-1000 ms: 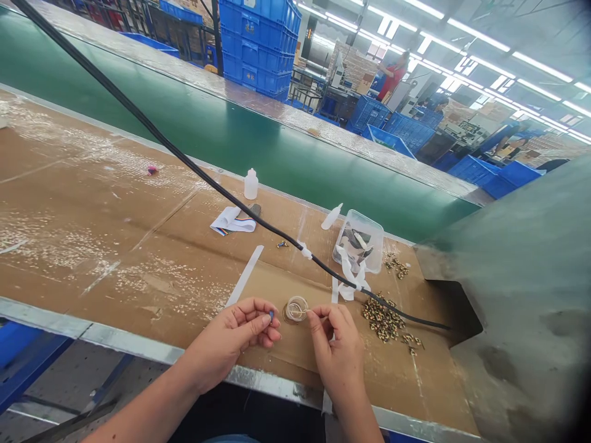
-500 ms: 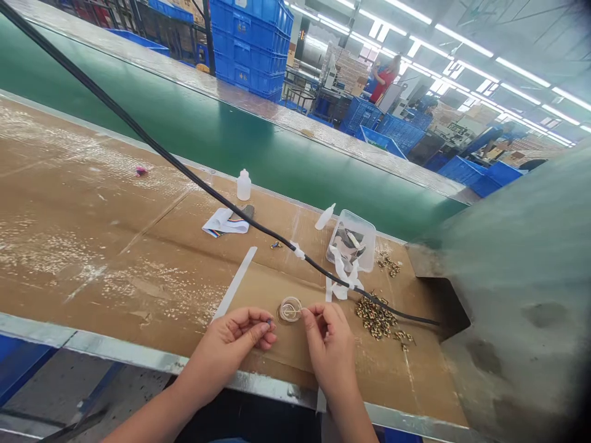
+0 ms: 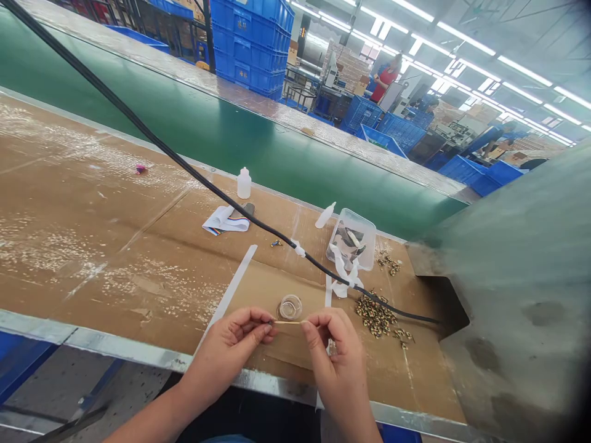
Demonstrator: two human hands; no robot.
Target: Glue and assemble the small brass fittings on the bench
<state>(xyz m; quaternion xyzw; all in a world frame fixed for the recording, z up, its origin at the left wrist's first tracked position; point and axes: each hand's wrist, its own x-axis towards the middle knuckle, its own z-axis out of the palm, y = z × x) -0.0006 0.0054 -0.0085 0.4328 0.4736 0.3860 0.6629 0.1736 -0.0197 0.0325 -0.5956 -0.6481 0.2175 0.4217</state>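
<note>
Cup: small, round and see-through (image 3: pixel 290 307), standing on the cardboard (image 3: pixel 175 264) just beyond the gap between the two hands
Stick: thin and pale (image 3: pixel 289 322), level in the air on the near side of the cup, its left end at the left fingertips
Small piece: dark (image 3: pixel 271 322), left of the cup and slightly nearer the body; mostly covered by fingers, so its shape cannot be told
Good handling: a light pinch near the stick's right end would probably give the best control; the small piece seems best held firm with its working side exposed, while only the stick moves, in short, gentle touches. Too much push could bend the stick or roll the piece out of the fingers
Left hand (image 3: pixel 226 344): left of the cup and nearer the body, grasping the small piece between thumb and forefinger, other fingers curled, forearm slanting in from the lower left
Right hand (image 3: pixel 339 351): right of the cup and nearer the body, pinching the stick between thumb and forefinger, fingertips turned towards the left hand
Pile of small parts (image 3: pixel 376 315): right of the cup, beyond the right hand
</note>
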